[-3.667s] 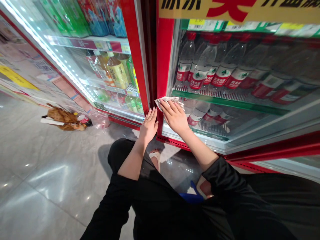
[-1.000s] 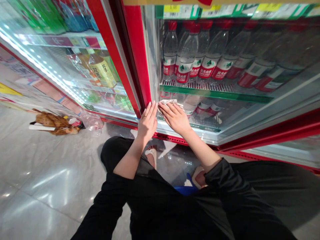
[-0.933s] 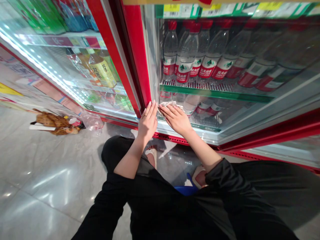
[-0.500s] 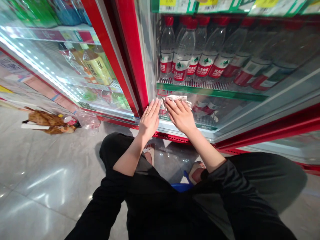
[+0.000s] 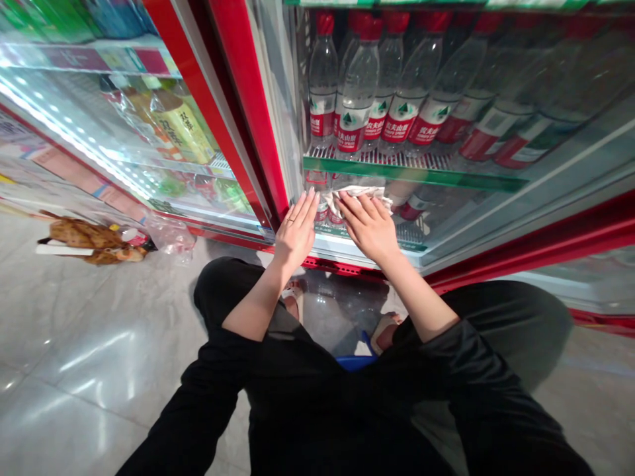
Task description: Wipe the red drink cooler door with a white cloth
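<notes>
A glass cooler door (image 5: 466, 218) with a red frame stands in front of me. My right hand (image 5: 371, 225) presses a crumpled whitish cloth (image 5: 381, 193) flat against the low part of the glass, with its fingers stretched over it. Much of the cloth is hidden under the palm. Left of it, my left hand (image 5: 296, 228) rests on the glass near the door's left edge, open, fingers extended and holding nothing. Behind the glass, water bottles (image 5: 358, 96) with red caps and red-and-white labels stand on a shelf with a green front edge (image 5: 411, 173).
At left is another cooler with yellow-labelled bottles (image 5: 183, 125) inside. A brown patterned bundle (image 5: 84, 238) and a clear plastic bag (image 5: 171, 237) lie on the grey tiled floor (image 5: 99, 317). Something blue (image 5: 356, 362) shows between my legs.
My right hand has slid a little to the right along the glass with the cloth. My left hand stays in about the same place. The view has shifted slightly.
</notes>
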A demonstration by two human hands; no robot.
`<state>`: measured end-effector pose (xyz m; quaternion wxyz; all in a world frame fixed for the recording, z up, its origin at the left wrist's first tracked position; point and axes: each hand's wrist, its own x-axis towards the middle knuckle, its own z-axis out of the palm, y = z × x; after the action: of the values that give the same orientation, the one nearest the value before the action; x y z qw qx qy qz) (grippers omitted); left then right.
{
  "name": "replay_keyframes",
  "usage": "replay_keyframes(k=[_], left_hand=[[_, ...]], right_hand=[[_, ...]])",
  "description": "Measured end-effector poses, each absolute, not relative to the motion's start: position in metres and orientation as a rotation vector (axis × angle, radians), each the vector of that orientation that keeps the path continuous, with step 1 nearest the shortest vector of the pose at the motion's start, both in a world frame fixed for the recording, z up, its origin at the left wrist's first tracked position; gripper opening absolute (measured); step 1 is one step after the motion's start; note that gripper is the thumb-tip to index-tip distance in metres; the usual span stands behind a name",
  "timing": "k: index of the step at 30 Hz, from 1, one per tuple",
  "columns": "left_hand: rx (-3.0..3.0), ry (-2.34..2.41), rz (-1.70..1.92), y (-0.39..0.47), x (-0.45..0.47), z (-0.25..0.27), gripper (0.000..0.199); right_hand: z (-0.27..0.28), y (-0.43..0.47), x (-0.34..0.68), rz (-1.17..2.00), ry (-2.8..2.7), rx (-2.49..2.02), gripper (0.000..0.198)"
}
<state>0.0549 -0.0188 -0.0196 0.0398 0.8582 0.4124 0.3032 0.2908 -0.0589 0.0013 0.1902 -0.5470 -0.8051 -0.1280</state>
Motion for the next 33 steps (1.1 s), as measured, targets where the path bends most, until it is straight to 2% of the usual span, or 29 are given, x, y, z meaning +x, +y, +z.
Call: replay_keyframes(k=[6, 10, 20, 26, 33], left_hand=[[2.656, 1.257, 0.905, -0.012, 0.059, -0.02, 0.068], [2.655, 1.275, 0.922, -0.01, 0.058, -0.024, 0.068], [2.666, 1.214, 0.859, -0.011, 0.07, -0.021, 0.069], [2.633, 1.214, 0.869, -0.01, 0.083, -0.017, 0.072], [2.699, 1.212, 0.857, -0.015, 0.091, -0.016, 0.07]], right_hand=[[-0.007, -0.055, 0.282, -0.247, -2.43, -1.408, 0.057], [-0.013, -0.067, 0.306, -0.267, -2.345, -1.454, 0.055], [0.017, -0.06, 0.298, -0.364, -2.347, -1.472, 0.056], [-0.001, -0.072, 0.318, -0.267, -2.389, -1.481, 0.055], [0.005, -0.084, 0.336, -0.407, -2.211, -1.591, 0.058]])
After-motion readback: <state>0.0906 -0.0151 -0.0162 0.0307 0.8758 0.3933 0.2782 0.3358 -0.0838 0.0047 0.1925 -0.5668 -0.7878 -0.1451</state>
